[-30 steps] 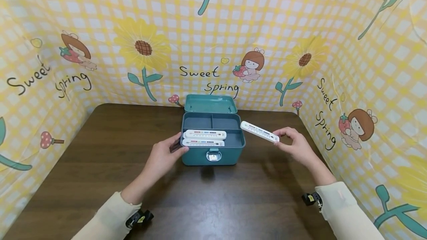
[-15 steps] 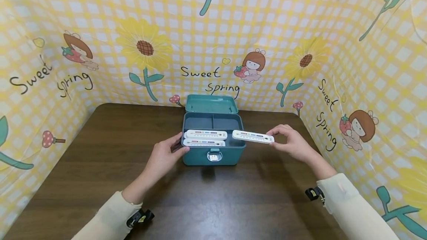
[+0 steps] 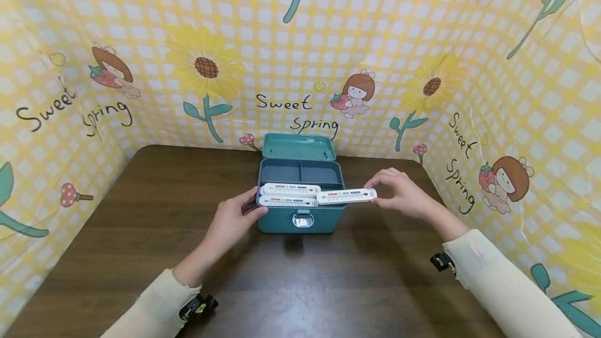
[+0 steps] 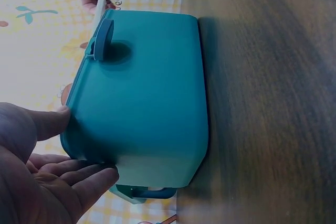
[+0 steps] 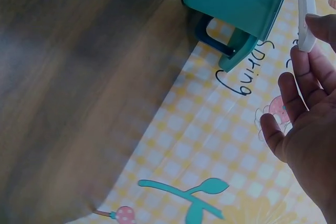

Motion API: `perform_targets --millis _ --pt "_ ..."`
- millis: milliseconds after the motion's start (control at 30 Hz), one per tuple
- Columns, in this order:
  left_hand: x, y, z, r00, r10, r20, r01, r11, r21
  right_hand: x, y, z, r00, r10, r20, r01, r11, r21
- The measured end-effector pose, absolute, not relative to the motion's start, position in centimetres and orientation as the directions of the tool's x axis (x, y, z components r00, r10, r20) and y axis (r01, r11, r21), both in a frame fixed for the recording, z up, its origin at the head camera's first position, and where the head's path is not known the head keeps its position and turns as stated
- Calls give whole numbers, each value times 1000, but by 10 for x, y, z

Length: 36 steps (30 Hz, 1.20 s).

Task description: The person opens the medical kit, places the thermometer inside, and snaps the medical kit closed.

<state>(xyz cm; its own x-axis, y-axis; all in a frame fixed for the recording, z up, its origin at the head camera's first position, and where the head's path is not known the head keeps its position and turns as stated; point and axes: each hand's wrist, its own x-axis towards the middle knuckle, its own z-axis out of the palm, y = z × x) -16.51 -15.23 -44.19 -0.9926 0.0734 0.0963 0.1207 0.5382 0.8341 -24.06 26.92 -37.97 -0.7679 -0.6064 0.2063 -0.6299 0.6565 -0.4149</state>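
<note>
A teal lidded box with a metal front latch stands on the table, its lid tipped back. My left hand holds its left front corner, thumb at the rim and fingers along the side. Two white flat thermometers with printed scales, a rear one and a front one, lie in the front compartment. My right hand pinches the right end of a third thermometer between thumb and fingers. This one lies level across the box's right side, its left end close to the other two.
Behind the front compartment, a divider splits the box's rear into two sections. The dark wooden table ends at a yellow checked cloth wall at the back and sides. A folding handle hangs on the box.
My right hand has moved left, bringing the pinched thermometer from beside the box to over its right side and turning it from slanted to nearly level. The left hand stays at the box corner.
</note>
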Motion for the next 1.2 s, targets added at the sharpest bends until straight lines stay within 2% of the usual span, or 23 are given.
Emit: perform_targets --millis 367,833,1000,1200 --pt "-166 -151 -442 -993 69 95 118 547 829 -248 249 -362 -707 -693 141 -689 629 -362" --pt "-167 -153 -440 -992 71 105 127 552 824 -260 225 -347 -673 -739 6 -709 644 -288" --pt "-170 -152 -438 -991 76 110 134 554 822 -264 220 -340 -664 -747 -33 -706 641 -303" --pt "-167 -151 -442 -994 61 85 105 557 824 -264 214 -344 -640 -764 -85 -722 635 -274"
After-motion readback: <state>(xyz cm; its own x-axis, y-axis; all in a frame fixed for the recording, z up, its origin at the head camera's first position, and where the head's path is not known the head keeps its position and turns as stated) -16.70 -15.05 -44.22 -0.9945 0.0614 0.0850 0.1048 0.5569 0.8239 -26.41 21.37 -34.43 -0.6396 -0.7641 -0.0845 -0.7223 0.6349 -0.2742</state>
